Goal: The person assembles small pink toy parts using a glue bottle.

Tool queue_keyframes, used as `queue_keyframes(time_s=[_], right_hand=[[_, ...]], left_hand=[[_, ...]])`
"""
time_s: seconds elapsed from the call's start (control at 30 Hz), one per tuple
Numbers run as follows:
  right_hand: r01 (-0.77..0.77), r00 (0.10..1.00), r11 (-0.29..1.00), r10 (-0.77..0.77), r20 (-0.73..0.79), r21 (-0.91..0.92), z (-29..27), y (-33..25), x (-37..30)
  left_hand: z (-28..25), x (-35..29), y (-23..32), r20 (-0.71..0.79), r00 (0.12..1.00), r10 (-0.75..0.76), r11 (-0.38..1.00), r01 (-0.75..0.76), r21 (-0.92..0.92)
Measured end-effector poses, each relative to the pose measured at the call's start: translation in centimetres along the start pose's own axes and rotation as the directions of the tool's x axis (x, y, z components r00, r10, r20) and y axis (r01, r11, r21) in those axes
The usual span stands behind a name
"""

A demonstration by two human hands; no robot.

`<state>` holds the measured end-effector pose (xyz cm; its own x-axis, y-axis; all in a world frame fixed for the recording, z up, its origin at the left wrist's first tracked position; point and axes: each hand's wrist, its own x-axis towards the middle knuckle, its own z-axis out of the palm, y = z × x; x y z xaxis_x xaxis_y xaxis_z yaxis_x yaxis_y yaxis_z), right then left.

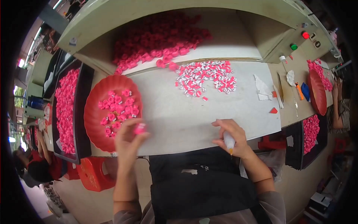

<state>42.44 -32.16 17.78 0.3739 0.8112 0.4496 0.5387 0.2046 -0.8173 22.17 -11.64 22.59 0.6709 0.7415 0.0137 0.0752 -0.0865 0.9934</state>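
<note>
My left hand (126,146) pinches a small pink plastic piece (140,128) between thumb and fingers, over the near right rim of a red scalloped bowl (93,123). Several similar pink pieces (118,106) with white marks lie in that bowl. To the right, above the near part of the white work sheet (179,123), my right hand (240,143) is wrapped round a small white squeeze bottle (228,139) with an amber tip pointing down toward me. Its thumb and index finger are apart. Farther off on the sheet is a spread of small pink-and-white pieces (205,76).
A heap of pink pieces (156,37) fills the shelf behind. Black trays of pink parts (67,112) stand at both sides. Tweezers (280,87), an orange cutter (299,91) and torn paper (263,89) lie right. Other people work at either side; a red stool (95,173) stands lower left.
</note>
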Motion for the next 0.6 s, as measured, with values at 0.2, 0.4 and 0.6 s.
queue_keyframes(time_s=[0.2, 0.4, 0.6], right_hand=[[-0.132, 0.963, 0.991, 0.137, -0.230, 0.036, -1.8, 1.9, -0.3], [-0.139, 0.929, 0.979, 0.182, -0.322, 0.151, -2.2, 3.0, -1.9], [-0.101, 0.926, 0.977, 0.160, -0.343, 0.185, -2.0, 2.5, -2.0]], left_hand=[[-4.9, 3.3, 2.1, -0.006, 0.930, 0.366, 0.456, -0.174, 0.872], [10.7, 15.5, 5.8, 0.507, 0.731, 0.457, 0.306, -0.665, 0.682], [21.7, 27.3, -0.3, 0.452, 0.773, 0.445, -0.063, -0.476, 0.877]])
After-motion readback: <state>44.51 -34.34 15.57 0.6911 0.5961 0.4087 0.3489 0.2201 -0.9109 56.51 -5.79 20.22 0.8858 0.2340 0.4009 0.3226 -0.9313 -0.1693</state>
